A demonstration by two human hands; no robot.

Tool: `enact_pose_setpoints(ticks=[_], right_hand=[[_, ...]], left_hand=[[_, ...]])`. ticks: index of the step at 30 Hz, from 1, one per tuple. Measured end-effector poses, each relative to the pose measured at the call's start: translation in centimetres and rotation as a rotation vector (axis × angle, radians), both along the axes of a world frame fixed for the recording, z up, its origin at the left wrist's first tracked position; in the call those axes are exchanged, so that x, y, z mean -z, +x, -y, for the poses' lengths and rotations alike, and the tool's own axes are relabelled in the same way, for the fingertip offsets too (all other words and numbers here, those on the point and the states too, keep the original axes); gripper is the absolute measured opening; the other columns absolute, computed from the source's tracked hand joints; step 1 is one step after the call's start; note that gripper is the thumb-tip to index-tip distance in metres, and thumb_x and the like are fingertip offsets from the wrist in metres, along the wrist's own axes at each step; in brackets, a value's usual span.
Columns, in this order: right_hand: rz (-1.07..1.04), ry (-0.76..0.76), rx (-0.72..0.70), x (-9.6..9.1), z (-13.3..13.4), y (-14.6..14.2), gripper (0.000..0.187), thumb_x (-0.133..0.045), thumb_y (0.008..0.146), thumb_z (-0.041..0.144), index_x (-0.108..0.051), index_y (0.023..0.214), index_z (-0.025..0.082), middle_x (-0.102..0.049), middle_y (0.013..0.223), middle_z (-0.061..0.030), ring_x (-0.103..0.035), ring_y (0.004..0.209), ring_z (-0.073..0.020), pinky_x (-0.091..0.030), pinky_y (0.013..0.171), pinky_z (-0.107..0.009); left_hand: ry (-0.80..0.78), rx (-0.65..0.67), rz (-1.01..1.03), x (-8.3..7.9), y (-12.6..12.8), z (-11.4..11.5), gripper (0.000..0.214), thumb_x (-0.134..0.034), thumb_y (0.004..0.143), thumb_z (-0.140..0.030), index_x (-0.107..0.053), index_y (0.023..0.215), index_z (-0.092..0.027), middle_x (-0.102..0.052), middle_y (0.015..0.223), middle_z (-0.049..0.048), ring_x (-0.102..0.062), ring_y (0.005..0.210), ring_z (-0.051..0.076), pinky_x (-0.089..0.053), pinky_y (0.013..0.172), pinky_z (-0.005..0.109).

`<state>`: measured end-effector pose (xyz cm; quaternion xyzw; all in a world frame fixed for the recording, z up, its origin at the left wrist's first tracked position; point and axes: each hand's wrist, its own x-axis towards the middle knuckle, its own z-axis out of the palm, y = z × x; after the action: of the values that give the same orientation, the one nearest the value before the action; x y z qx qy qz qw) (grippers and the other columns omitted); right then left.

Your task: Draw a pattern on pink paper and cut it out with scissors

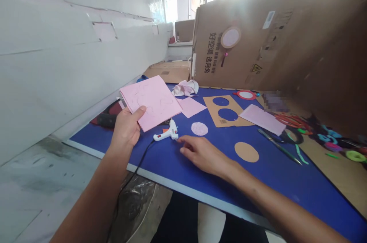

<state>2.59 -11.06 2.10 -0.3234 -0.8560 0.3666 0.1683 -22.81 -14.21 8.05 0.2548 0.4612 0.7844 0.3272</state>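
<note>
Pink craft sheet (150,102), marked with faint dark curved lines, is raised just above the blue tabletop (286,193) in the left hand (126,128), its edge pinched between the thumb on top and the fingers underneath. The right hand (202,155) lies low and loosely curled, gripping nothing, its fingertips (180,140) just beside the nose of a white hot glue gun (168,131). That gun lies on its side on the blue surface, and its black cord (137,162) runs over the table's near edge. Beyond the right hand are a small pink disc (199,128) and a larger cardboard disc (246,152). Farther back lie a loose pink sheet (190,107), a cardboard stencil (212,111) with two round holes, and another pink sheet (262,119) overlapping the stencil's corner. A red ring (246,95) sits behind the stencil, near a crumpled white cloth (185,88). An upright cardboard panel (286,44) stands along the far edge, with a round pink-centred ornament (231,38) fixed to it.
</note>
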Motion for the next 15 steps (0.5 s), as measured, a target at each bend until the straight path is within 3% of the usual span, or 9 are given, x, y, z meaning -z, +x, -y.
enact_pose_setpoints(ticks=[4,7,11,15], right_hand=[[0.006,-0.092,0.000,-0.2,-0.1,-7.5,0.044,-0.053,0.108,0.026,-0.070,0.148,0.023,-0.081,0.094,-0.0053,-0.076,0.085,-0.0230,-0.052,0.081,-0.032],[0.083,-0.142,0.032,0.0,-0.8,-10.2,0.037,-0.050,0.112,0.027,-0.075,0.138,0.022,-0.079,0.084,-0.0042,-0.074,0.077,-0.0215,-0.051,0.079,-0.031],[0.177,-0.105,0.098,0.0,-0.6,-10.8,0.029,-0.051,0.112,0.029,-0.079,0.106,0.021,-0.078,0.082,-0.0066,-0.074,0.077,-0.0219,-0.047,0.075,-0.031],[0.326,0.081,0.195,0.0,1.1,-9.1,0.036,-0.048,0.113,0.035,-0.075,0.094,0.021,-0.080,0.098,-0.0135,-0.076,0.095,-0.0283,-0.044,0.074,-0.034]], left_hand=[[0.019,-0.032,0.002,-0.3,-1.1,2.0,0.034,-0.088,0.077,-0.005,-0.082,0.109,-0.015,-0.084,0.124,0.0177,-0.077,0.128,0.038,-0.063,0.111,0.053],[0.001,-0.064,-0.002,-0.5,-2.1,3.3,0.027,-0.085,0.080,-0.006,-0.083,0.105,-0.016,-0.086,0.120,0.0154,-0.078,0.126,0.036,-0.065,0.107,0.050],[-0.014,-0.057,0.008,0.1,-3.1,4.4,0.029,-0.087,0.078,-0.008,-0.083,0.106,-0.017,-0.086,0.118,0.0136,-0.079,0.123,0.035,-0.067,0.104,0.048],[-0.024,-0.052,0.044,1.0,-3.7,4.8,0.034,-0.091,0.075,-0.011,-0.083,0.108,-0.017,-0.086,0.118,0.0137,-0.080,0.119,0.036,-0.067,0.103,0.051]])
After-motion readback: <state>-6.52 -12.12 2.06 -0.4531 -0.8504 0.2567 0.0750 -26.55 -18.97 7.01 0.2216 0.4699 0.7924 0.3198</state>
